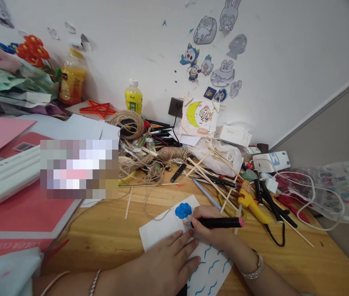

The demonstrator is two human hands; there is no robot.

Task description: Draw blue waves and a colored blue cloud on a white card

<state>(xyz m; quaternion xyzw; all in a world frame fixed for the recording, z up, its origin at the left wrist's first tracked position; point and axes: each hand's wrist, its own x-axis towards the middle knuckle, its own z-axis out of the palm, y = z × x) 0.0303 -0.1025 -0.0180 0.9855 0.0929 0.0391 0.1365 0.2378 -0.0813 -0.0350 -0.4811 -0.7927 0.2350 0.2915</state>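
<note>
A sheet of white paper (152,234) lies at a slant on the wooden table, with a solid blue cloud (183,211) near its top and short wavy blue lines (214,268) lower down. My right hand (210,230) is closed around a black marker (222,222) with a pink end, its tip low over the paper below the cloud; fingers hide the tip. My left hand (174,257) rests flat on the sheet, fingers stretched out and slightly apart. Part of a dark object (183,290) shows beneath that hand at the bottom edge; its kind is unclear.
Beyond the paper are thin wooden sticks (223,197), a yellow glue gun (252,203), and twine (171,154). A decorated card (199,117) leans against the wall. Two drink bottles (134,97) stand at the back. A red paper pack (29,218) lies left; a white cable (313,185) loops right.
</note>
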